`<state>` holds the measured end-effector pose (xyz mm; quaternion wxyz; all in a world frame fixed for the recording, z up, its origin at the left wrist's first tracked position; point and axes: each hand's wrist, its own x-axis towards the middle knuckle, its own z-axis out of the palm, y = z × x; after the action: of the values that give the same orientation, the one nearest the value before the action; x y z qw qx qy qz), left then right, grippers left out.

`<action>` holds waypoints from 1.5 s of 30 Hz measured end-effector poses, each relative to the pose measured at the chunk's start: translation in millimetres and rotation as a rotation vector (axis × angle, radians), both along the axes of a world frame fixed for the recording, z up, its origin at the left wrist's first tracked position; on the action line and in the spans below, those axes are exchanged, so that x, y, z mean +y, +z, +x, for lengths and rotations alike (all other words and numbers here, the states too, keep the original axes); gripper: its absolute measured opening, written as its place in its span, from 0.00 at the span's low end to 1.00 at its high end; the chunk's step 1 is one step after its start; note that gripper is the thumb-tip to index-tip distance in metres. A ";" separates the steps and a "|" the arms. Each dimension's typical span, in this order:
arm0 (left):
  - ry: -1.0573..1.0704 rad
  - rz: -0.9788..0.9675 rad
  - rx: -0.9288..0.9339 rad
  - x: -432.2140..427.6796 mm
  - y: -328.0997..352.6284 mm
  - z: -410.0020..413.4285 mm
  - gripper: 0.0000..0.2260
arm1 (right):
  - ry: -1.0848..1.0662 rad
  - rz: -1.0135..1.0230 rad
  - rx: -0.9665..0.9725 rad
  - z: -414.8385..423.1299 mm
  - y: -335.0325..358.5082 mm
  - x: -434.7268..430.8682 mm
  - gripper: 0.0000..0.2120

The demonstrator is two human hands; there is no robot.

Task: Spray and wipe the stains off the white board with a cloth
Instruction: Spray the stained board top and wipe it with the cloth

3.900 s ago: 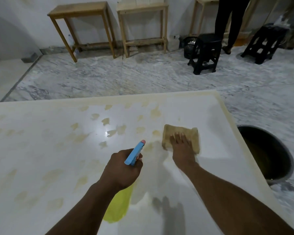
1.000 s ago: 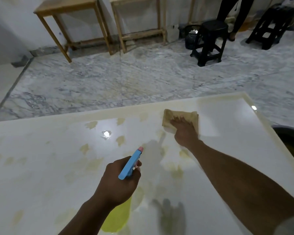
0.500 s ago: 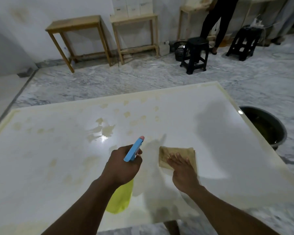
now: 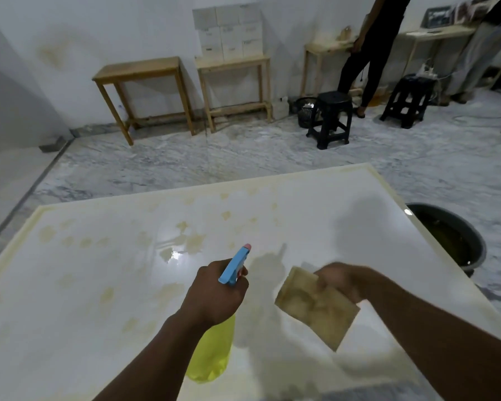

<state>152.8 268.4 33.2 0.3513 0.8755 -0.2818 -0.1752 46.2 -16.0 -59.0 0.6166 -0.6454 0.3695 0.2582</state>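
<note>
A large white board (image 4: 315, 227) lies flat in front of me, dotted with yellowish stains (image 4: 195, 241) across its middle and left. My left hand (image 4: 214, 296) grips a spray bottle (image 4: 214, 348) with a yellow body and blue trigger head, nozzle pointing away over the board. My right hand (image 4: 342, 280) pinches a tan, stained cloth (image 4: 315, 309) by its upper edge and holds it lifted and hanging above the board's near right part. The right hand is blurred.
A dark basin (image 4: 449, 235) of murky liquid sits on the marble floor just off the board's right edge. Wooden tables (image 4: 139, 73) line the far wall, with black stools (image 4: 331, 117) and a person in black (image 4: 370, 50) standing beyond.
The cloth was pressed flat on the board under my right hand; now it is lifted off and hangs from my fingers. The view has tilted up. The left hand stays put.
</note>
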 end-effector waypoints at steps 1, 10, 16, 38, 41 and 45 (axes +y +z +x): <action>0.008 -0.015 0.012 -9.8 -2.5 14.3 0.06 | 0.011 -0.003 0.036 24.5 6.3 -21.4 0.14; 0.051 -0.014 0.029 -75.4 -31.6 143.1 0.04 | 0.162 -0.781 -0.190 298.8 25.9 -150.3 0.13; 0.037 0.004 0.050 -90.5 -52.9 180.2 0.03 | 0.378 -0.907 -0.216 360.1 -84.2 -151.9 0.24; 0.017 0.037 -0.015 57.3 -16.5 17.2 0.04 | 0.309 -1.131 -0.474 -3.5 -132.6 149.8 0.34; 0.023 0.034 0.001 94.2 -9.4 -16.1 0.04 | 0.324 -1.072 -0.429 -44.5 -136.8 177.6 0.30; 0.012 0.022 -0.008 118.9 6.0 -33.4 0.03 | 0.219 -0.731 -0.275 -49.1 -102.3 174.9 0.25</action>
<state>119.4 387.3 39.2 0.3415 0.8816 -0.2761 -0.1729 -3.0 158.9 -161.3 0.3592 -0.8861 0.2801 0.0854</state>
